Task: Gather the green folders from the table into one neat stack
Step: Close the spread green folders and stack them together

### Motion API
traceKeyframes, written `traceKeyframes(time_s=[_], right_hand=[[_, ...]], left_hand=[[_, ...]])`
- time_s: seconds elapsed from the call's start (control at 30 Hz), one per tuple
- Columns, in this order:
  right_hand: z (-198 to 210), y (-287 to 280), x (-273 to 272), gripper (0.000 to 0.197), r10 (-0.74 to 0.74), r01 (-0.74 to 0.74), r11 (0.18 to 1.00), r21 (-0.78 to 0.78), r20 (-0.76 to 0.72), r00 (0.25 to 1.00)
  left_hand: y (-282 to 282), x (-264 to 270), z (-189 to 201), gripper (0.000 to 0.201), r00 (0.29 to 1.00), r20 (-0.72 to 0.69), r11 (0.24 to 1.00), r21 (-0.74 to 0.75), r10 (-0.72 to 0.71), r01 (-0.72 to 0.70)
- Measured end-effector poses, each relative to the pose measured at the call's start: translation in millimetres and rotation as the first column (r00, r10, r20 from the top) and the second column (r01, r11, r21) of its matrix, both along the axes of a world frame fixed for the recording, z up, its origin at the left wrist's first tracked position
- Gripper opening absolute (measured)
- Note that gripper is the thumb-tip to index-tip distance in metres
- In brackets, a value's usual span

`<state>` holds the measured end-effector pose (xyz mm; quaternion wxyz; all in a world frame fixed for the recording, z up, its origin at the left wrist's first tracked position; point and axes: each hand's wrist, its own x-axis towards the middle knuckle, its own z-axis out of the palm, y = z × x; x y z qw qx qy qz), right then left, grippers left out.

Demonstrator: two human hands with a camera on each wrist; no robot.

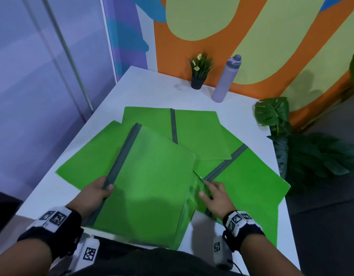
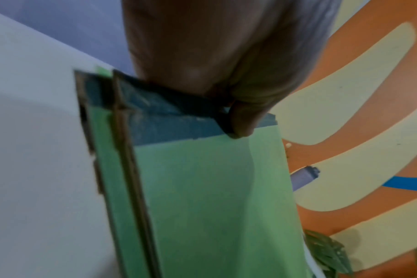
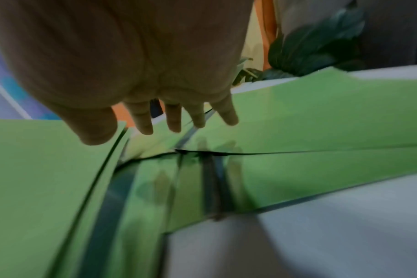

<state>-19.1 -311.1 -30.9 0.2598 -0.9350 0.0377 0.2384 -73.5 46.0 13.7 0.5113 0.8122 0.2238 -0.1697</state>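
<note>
Folders (image 1: 196, 132) lie fanned and overlapping across the surface (image 1: 152, 86). Your left hand (image 1: 96, 193) grips the spine of the raised top folder (image 1: 150, 182) near the front edge; your right hand (image 1: 216, 198) rests straight fingers (image 3: 143, 120) on a folder beside it.

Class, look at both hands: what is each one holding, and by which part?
The left hand grips the top folders by their grey spine edge. The right hand holds nothing; it reaches open over a folder on the table.

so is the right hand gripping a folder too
No, the right hand has its fingers spread straight, above the folder lying flat.
</note>
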Motion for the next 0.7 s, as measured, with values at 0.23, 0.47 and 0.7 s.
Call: traceKeyframes(time_s=[0.23, 0.47, 0.7], right_hand=[[36, 27, 13, 0.076, -0.386, 0.418, 0.690, 0.591, -0.188, 0.903], [42, -33, 17, 0.052, -0.728, 0.630, 0.549, 0.549, -0.057, 0.683], [22, -84, 0, 0.051, -0.770, 0.704, 0.590, 0.395, 0.014, 0.638]], left_hand=[[-36, 44, 16, 0.013, 0.991, 0.129, 0.979, -0.203, 0.024, 0.003], [-73, 94, -19, 0.048, 0.980, 0.101, 0.985, 0.045, -0.169, 0.165], [-83, 145, -66, 0.077, 0.925, -0.180, 0.751, 0.541, -0.335, 0.378]])
